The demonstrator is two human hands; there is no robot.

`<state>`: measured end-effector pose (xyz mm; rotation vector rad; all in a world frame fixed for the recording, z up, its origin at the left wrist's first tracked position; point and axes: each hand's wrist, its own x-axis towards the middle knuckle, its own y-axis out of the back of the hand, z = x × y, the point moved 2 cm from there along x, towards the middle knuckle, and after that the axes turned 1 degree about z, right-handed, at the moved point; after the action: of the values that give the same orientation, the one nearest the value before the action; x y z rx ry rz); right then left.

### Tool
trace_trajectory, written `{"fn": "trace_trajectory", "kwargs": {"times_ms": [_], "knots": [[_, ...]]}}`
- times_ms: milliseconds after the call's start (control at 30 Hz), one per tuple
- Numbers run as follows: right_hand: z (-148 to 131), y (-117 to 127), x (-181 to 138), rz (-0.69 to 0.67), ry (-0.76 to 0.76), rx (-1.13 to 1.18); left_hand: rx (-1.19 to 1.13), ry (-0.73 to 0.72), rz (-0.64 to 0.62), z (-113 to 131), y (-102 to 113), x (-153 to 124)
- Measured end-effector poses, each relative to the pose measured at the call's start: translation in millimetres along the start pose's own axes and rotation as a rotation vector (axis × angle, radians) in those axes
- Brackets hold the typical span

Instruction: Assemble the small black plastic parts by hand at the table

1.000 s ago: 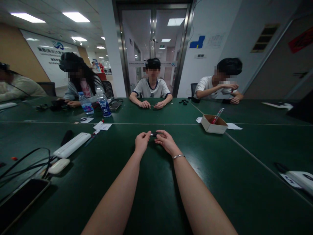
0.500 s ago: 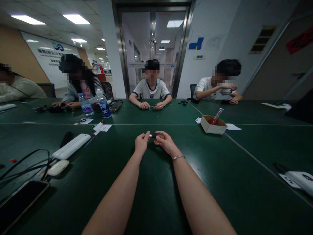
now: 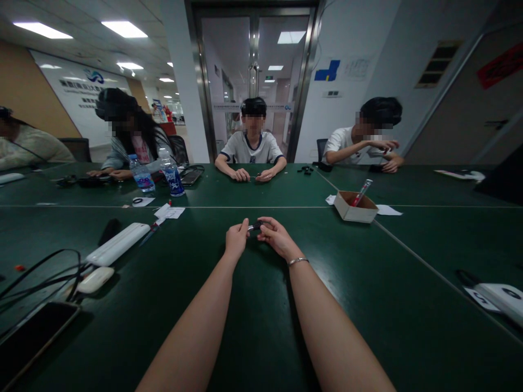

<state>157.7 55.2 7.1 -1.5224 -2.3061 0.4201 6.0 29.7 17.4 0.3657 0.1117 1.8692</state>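
A small black and silver cylinder (image 3: 255, 225) is held between my two hands above the green table. My left hand (image 3: 236, 240) pinches its silver end between thumb and fingers. Round the black end close the fingers of my right hand (image 3: 277, 236), partly covering it. The cylinder slants a little, its black end higher. Its exact kind is too small to make out. A silver bracelet (image 3: 298, 262) circles my right wrist.
An open box (image 3: 355, 210) holding a red and silver tube stands ahead right. A white bar-shaped case (image 3: 118, 244), cables and a phone (image 3: 38, 332) lie on the left. Two bottles (image 3: 174, 177) stand farther back. Several people sit across the green table (image 3: 261, 326).
The cylinder has tilted slightly, with its black end raised, and more of its silver part shows. Both my hands stay nearly in place. The whole view has shifted a little.
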Motion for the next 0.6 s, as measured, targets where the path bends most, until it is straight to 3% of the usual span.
{"fn": "trace_trajectory", "kwargs": {"times_ms": [600], "knots": [[1.1,0.7,1.4,0.134,0.006,0.008,0.039,-0.073,-0.027,-2.5,-4.3,-2.8]]}}
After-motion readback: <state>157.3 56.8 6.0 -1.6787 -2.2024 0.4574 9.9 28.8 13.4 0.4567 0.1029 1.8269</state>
